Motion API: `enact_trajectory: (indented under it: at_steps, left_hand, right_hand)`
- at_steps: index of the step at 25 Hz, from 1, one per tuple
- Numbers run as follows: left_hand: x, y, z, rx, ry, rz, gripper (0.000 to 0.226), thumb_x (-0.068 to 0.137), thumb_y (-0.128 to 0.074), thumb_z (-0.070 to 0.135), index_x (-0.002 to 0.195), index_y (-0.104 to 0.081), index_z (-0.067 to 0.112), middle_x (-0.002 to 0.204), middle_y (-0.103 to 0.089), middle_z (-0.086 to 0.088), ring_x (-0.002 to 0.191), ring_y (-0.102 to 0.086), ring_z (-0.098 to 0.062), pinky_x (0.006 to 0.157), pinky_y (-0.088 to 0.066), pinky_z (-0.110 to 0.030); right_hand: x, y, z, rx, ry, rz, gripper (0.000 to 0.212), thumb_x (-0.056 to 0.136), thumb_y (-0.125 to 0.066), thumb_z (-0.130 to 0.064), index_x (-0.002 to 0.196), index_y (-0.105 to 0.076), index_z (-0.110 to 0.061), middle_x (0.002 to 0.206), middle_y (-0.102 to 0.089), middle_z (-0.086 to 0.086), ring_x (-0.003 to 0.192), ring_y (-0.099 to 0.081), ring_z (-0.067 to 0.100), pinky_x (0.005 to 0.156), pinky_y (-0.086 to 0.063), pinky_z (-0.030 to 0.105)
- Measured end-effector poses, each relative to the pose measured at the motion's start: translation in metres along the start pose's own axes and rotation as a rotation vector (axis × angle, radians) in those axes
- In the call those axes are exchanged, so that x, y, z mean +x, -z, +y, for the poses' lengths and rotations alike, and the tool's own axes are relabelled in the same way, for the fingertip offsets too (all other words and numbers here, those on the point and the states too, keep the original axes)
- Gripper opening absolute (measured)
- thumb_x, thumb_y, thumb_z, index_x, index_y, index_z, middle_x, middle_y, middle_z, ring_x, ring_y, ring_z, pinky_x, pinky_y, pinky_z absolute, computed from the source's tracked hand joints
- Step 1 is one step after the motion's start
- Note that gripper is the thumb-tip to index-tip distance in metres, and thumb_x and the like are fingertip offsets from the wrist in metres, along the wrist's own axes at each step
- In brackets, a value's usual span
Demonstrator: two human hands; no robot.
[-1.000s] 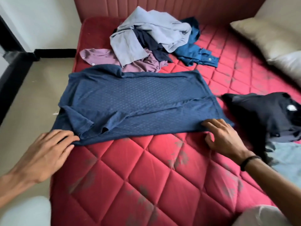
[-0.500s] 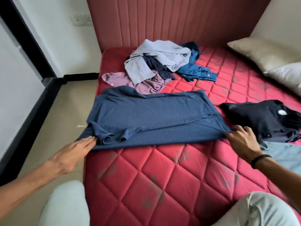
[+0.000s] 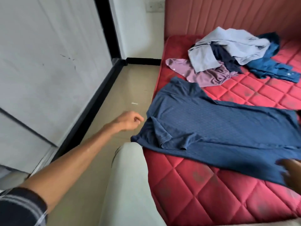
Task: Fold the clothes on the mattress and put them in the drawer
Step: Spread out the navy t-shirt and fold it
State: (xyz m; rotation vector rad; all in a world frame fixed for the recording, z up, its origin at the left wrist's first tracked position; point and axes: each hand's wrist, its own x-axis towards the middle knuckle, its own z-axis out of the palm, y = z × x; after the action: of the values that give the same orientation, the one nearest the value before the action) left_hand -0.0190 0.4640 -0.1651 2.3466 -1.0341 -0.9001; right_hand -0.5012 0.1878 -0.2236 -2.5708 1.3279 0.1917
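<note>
With the navy shirt (image 3: 219, 132) spread half-folded along the mattress (image 3: 203, 193) near edge, left hand (image 3: 130, 119) hovers loosely curled, holding nothing, just left of it; right hand (image 3: 291, 175) is blurred, grip unclear. Best grab both ends evenly, fold square.

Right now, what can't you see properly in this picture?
- Right hand: head view, blurred and cut off by the right edge, so its grip on the navy shirt can't be told.
- Left hand: motion-blurred, fingers loosely curled, apparently holding nothing.
- Clothes pile: garments overlap, so the count is unclear.
- Drawer: not in view.
- Mattress: right side cut off by the frame.
</note>
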Motion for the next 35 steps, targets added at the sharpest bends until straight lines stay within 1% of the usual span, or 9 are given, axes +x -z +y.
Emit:
enact_trajectory:
  at_steps: [3,6,9,14,17,21,29,32,35]
  left_hand:
    - [0.013,-0.007,0.013,-0.341,0.246,0.027,0.059,0.096,-0.062,0.055,0.095,-0.078,-0.002,0.082,-0.077,-0.013,0.066,-0.067,-0.021,0.066,-0.057,-0.028]
    - [0.011,-0.051,0.034,-0.264,0.325,-0.14,0.082,0.083,-0.057,0.08,0.087,-0.075,0.0,0.071,-0.076,-0.013,0.062,-0.069,-0.021,0.058,-0.052,-0.025]
    - [0.017,-0.079,0.023,-0.054,0.252,-0.01,0.052,0.081,-0.072,0.066,0.072,-0.066,0.015,0.055,-0.07,0.001,0.054,-0.066,-0.015,0.053,-0.046,-0.022]
    - [0.008,-0.071,0.001,-0.409,0.183,0.056,0.025,0.085,-0.081,0.021,0.081,-0.057,0.017,0.067,-0.074,-0.003,0.047,-0.066,-0.009,0.04,-0.036,-0.018]
    - [0.004,-0.072,-0.008,-0.189,0.131,0.148,0.029,0.081,-0.081,0.025,0.096,-0.056,0.022,0.074,-0.076,0.001,0.062,-0.072,-0.013,0.059,-0.053,-0.023]
    - [0.012,-0.081,0.005,-0.135,0.057,0.342,0.046,0.087,-0.07,0.055,0.118,-0.046,0.031,0.088,-0.073,-0.002,0.083,-0.072,-0.026,0.079,-0.057,-0.035]
    - [0.037,-0.079,0.008,-0.335,-0.023,0.406,0.046,0.08,-0.074,0.009,0.118,-0.061,0.031,0.078,-0.067,0.005,0.075,-0.065,-0.012,0.062,-0.041,-0.007]
    - [0.032,-0.085,-0.003,-0.236,-0.016,0.456,0.046,0.077,-0.07,-0.001,0.114,-0.065,0.026,0.088,-0.063,0.007,0.089,-0.067,-0.023,0.083,-0.051,-0.023]
    - [0.016,-0.101,0.003,0.061,-0.364,0.703,0.033,0.084,-0.075,0.01,0.113,-0.068,0.023,0.111,-0.057,0.001,0.106,-0.058,-0.026,0.096,-0.045,-0.039]
  right_hand:
    - [-0.012,-0.009,-0.143,0.405,-0.131,0.019,0.043,0.078,-0.073,-0.069,0.09,-0.073,-0.028,0.071,-0.074,-0.009,0.072,-0.073,0.015,0.072,-0.057,0.035]
    - [0.0,-0.026,-0.25,0.782,-0.244,-0.02,0.061,0.071,-0.075,-0.077,0.089,-0.064,-0.02,0.059,-0.072,-0.003,0.061,-0.073,0.014,0.068,-0.06,0.039]
    - [0.023,-0.033,-0.271,0.951,-0.358,0.061,0.067,0.069,-0.086,-0.064,0.107,-0.062,-0.014,0.061,-0.072,0.001,0.046,-0.064,0.008,0.053,-0.045,0.027]
    - [0.018,-0.033,-0.249,0.946,-0.357,0.021,0.061,0.073,-0.092,-0.027,0.117,-0.053,-0.011,0.061,-0.073,0.001,0.042,-0.055,0.004,0.042,-0.045,0.022]
    - [0.002,-0.041,-0.243,0.798,-0.344,-0.021,0.082,0.056,-0.09,-0.055,0.116,-0.045,-0.023,0.066,-0.074,0.0,0.066,-0.069,0.018,0.072,-0.06,0.043]
    - [0.002,-0.04,-0.25,0.711,-0.313,0.157,0.073,0.068,-0.082,-0.068,0.114,-0.038,-0.031,0.072,-0.072,-0.005,0.081,-0.068,0.022,0.08,-0.053,0.042]
    - [0.02,-0.036,-0.241,0.784,-0.099,0.373,0.035,0.085,-0.08,-0.023,0.107,-0.054,-0.031,0.073,-0.063,-0.007,0.065,-0.062,0.007,0.065,-0.05,0.03]
    - [0.013,-0.047,-0.234,0.592,-0.073,0.342,0.033,0.084,-0.079,-0.028,0.108,-0.056,-0.032,0.09,-0.058,-0.011,0.082,-0.064,0.017,0.072,-0.055,0.038]
    - [0.009,-0.057,-0.231,0.397,0.155,0.48,0.028,0.091,-0.071,-0.032,0.117,-0.061,-0.027,0.11,-0.048,-0.005,0.099,-0.054,0.019,0.085,-0.052,0.032]
